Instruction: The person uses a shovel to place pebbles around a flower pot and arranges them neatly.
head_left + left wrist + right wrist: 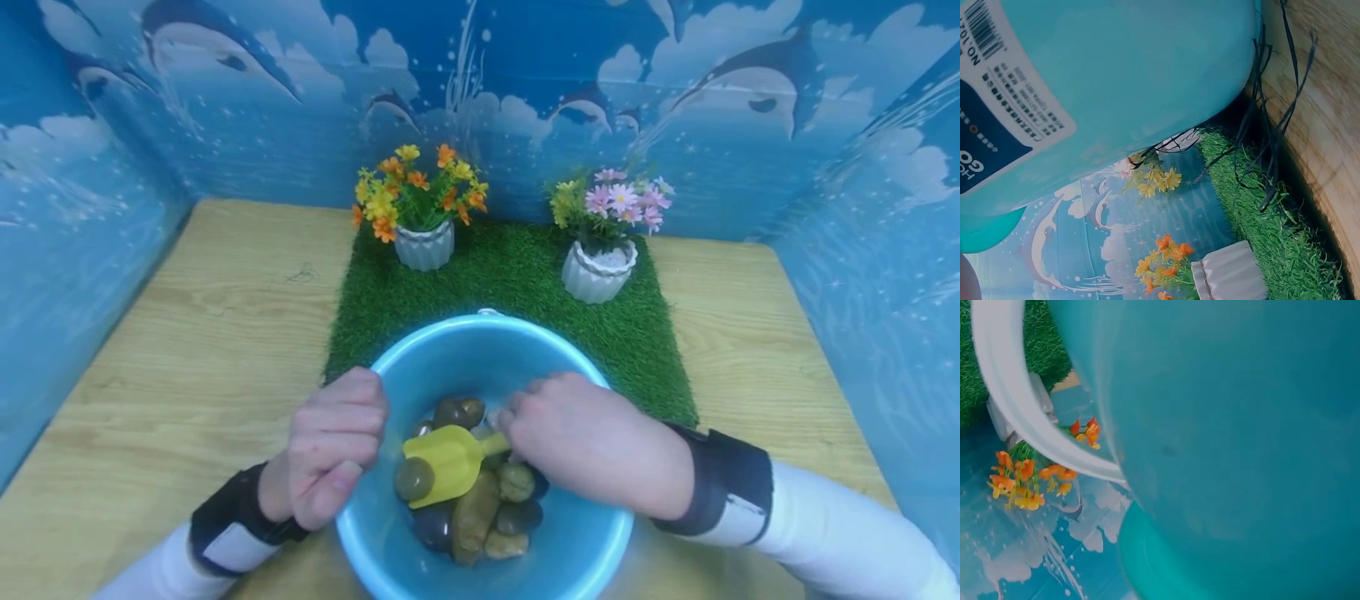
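Note:
A light blue bucket point(617, 533) stands at the front of the table, with several smooth brown and dark stones point(474, 512) at its bottom. My left hand point(337, 446) grips the bucket's left rim, its fingers curled. Reaching over the right side, my right hand point(592, 442) holds a small yellow toy shovel point(448, 463) by its handle. The shovel's scoop points left above the stones. One round grey-brown stone point(414, 479) is at the scoop's front edge; whether it rests in the scoop I cannot tell. The right fingertips are hidden beneath that hand.
Behind the bucket lies a green turf mat point(480, 279). On it stand a white pot of orange and yellow flowers point(423, 246) and a white pot of pink flowers point(597, 271). Blue dolphin-print sheets point(495, 158) surround the wooden table point(195, 333). Black strands point(1266, 119) hang near the bucket.

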Available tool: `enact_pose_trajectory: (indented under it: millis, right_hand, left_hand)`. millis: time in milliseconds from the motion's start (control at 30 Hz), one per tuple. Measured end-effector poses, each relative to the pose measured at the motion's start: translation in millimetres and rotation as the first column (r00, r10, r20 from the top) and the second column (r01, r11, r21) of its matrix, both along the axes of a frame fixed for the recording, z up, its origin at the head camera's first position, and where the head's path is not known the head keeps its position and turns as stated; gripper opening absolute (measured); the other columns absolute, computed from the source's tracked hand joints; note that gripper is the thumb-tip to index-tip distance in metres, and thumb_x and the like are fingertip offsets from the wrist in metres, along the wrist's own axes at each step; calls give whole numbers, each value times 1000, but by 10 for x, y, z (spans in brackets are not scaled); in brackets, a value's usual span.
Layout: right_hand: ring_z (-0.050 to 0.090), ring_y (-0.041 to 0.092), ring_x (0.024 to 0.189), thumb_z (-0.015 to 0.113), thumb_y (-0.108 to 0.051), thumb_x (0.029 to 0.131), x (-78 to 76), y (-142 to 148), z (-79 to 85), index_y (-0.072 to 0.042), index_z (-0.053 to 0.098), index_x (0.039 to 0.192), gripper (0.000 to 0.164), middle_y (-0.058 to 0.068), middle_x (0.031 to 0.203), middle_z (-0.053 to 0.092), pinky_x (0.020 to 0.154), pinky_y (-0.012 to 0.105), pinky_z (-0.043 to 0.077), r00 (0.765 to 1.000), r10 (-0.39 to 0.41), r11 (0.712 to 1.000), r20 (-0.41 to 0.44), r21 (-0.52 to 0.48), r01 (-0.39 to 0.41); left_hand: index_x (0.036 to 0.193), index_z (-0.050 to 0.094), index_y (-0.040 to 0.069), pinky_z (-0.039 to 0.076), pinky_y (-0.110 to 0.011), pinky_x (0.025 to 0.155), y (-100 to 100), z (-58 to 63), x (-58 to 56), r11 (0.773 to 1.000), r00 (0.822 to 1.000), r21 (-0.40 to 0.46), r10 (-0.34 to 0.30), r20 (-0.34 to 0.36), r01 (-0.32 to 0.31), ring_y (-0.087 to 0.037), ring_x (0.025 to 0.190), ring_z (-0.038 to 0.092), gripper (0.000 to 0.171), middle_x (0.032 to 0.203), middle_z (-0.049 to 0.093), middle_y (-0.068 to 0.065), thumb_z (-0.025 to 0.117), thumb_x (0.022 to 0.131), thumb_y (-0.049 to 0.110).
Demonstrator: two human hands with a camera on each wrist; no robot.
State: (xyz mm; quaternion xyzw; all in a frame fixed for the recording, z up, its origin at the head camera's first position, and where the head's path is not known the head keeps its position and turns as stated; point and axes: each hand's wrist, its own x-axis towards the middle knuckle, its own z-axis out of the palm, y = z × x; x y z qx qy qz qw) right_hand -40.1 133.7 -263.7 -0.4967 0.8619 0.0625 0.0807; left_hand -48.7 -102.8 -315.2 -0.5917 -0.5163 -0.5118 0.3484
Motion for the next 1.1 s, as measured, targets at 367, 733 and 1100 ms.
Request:
enact_pose_trajectory:
  millis: [367,733,1100]
  right_hand:
    - [41,6,58,71,-21,90,-28,20,15,-14,64,90,10,-8,70,47,52,22,39,997,31,999,73,-36,-28]
    - [41,3,58,74,-20,88,-15,132,42,-17,62,82,14,-13,68,43,55,20,39,991,50,971,123,-239,-20]
    - [42,1,60,73,-19,88,-27,197,50,-17,62,82,13,-14,69,45,57,20,41,990,53,953,130,-303,-11]
  left_hand:
    - [50,34,18,28,-23,59,-14,-22,-8,1000,1000,0,7,10,-7,-9,51,31,46,52,32,6,36,95,12]
    - [49,33,17,26,-22,58,32,9,-34,999,1000,19,-26,-17,27,-8,51,31,47,52,32,6,36,95,9]
    - [49,33,18,26,-22,58,24,3,-18,1000,1000,-8,-11,-2,11,-8,51,32,47,52,33,6,35,95,9]
